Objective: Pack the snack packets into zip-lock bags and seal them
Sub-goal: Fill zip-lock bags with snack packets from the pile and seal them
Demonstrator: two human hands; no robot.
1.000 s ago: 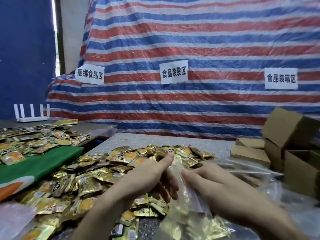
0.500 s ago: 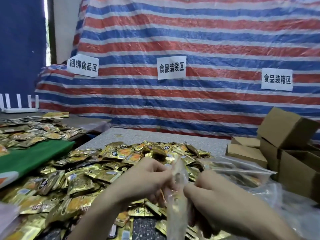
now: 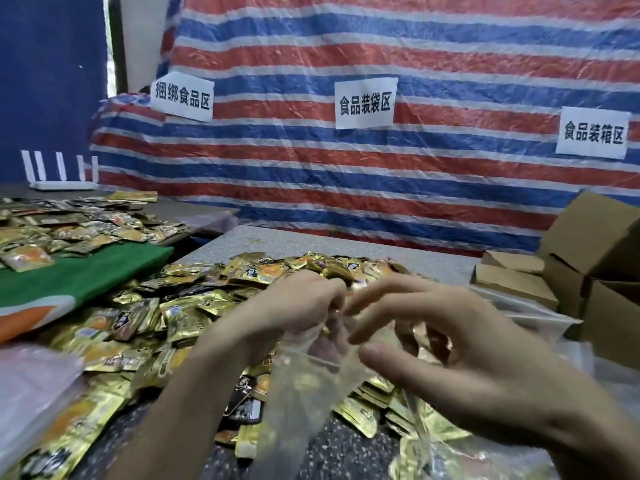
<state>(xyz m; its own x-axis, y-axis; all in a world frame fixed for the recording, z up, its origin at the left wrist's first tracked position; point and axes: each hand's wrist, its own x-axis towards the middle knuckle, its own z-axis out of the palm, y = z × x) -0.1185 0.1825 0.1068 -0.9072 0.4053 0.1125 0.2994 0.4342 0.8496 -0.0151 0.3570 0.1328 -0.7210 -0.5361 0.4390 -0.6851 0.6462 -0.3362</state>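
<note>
- Shows, in the head view, the left hand (image 3: 298,306) just left of centre, fingers curled, pinching the top edge of a clear bag (image 3: 298,393).
- Finds the bag hanging from that pinch toward 6 o'clock, mouth partly open, above the heap on the table; contents too blurred to tell.
- Shows the right hand (image 3: 450,358) at 4 o'clock from centre, wide, fingers spread and slightly bent, gripping nothing.
- Puts its thumb (image 3: 377,355) at the bag's mouth; cannot tell whether touching or just beside.
- Shows gold packets (image 3: 156,323) heaped on a speckled grey table (image 3: 311,244), from 8 o'clock through centre to 5 o'clock, under both hands.
- Shows a second pile (image 3: 79,226) at 9 o'clock on a neighbouring surface, beside a green cloth (image 3: 86,278) with an orange patch at its near end.
- Shows a white router (image 3: 62,184) at 10 o'clock, antennas upright, behind the second pile.
- Shows brown boxes (image 3: 588,237) at 3 o'clock, some flat, some open, with spare bags (image 3: 526,308) stacked just beside them toward centre.
- Shows a red, white and blue striped tarp (image 3: 381,174) across 12 o'clock, bearing three white signs (image 3: 365,103) with black characters.
- Shows pale crumpled plastic (image 3: 31,386) at 7 o'clock, touching the edge of the heap.
</note>
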